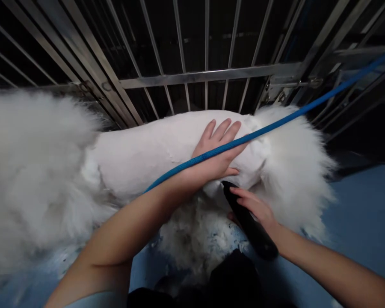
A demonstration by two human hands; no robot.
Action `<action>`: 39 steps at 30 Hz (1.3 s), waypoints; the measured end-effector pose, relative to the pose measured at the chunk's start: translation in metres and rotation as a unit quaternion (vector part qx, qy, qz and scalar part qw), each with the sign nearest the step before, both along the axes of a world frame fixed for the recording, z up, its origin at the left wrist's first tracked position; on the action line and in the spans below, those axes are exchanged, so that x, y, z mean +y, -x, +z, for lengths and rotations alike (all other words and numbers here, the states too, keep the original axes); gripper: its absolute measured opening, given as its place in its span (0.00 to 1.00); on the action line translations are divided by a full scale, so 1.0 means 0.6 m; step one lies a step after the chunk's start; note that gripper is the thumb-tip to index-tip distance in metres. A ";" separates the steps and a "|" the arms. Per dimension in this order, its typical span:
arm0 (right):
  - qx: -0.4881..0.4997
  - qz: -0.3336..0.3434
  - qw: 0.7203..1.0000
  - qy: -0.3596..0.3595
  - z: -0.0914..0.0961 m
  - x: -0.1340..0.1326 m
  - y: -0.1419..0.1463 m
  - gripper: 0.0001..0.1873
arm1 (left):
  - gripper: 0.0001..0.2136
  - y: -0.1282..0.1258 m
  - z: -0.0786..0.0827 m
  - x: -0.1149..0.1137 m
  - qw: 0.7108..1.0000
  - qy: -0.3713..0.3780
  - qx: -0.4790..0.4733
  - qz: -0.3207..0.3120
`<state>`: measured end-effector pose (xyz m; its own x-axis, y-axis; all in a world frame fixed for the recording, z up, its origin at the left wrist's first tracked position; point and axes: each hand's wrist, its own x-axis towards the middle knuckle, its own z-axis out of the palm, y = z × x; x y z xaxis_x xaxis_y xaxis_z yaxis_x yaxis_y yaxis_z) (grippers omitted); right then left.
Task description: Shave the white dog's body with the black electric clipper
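Note:
A white fluffy dog (pixel 141 149) stretches across the view, its back and side shorn close while long fur stays at both ends. My left hand (pixel 220 147) lies flat on the shorn body toward the right, fingers spread. In my right hand (pixel 258 209) is a black hair clipper (pixel 248 226), its tip against the fur at the lower edge of the shorn side. A blue leash (pixel 272 125) passes over my left forearm and wrist, up to the right. Part of the dog's underside is hidden by my arms.
Behind the dog stand metal cage doors (pixel 192 77) with vertical bars and a latch (pixel 282 83). Loose clumps of cut fur (pixel 195 239) lie on the blue floor (pixel 365 205) below. Dark clothing or knees (pixel 234 278) show at the bottom.

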<state>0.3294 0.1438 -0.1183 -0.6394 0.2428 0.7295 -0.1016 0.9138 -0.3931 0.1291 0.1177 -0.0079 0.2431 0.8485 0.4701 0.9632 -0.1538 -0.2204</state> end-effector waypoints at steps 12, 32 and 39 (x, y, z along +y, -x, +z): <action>-0.139 -0.006 0.990 0.002 -0.048 -0.021 0.038 0.09 | 0.40 -0.005 -0.005 -0.001 0.999 -0.004 -0.029 0.024; -0.186 -0.115 0.970 -0.102 0.013 -0.087 0.130 0.14 | 0.38 0.009 0.000 -0.012 0.998 0.008 -0.066 0.014; -0.230 -0.076 0.966 -0.094 0.014 -0.084 0.129 0.11 | 0.39 0.010 0.006 -0.011 0.998 0.024 -0.054 0.017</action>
<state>0.2517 0.0934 -0.1097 -0.8735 0.2497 0.4179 0.1849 0.9643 -0.1895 0.1231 0.1110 -0.0043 0.1644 0.8776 0.4503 0.9857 -0.1287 -0.1091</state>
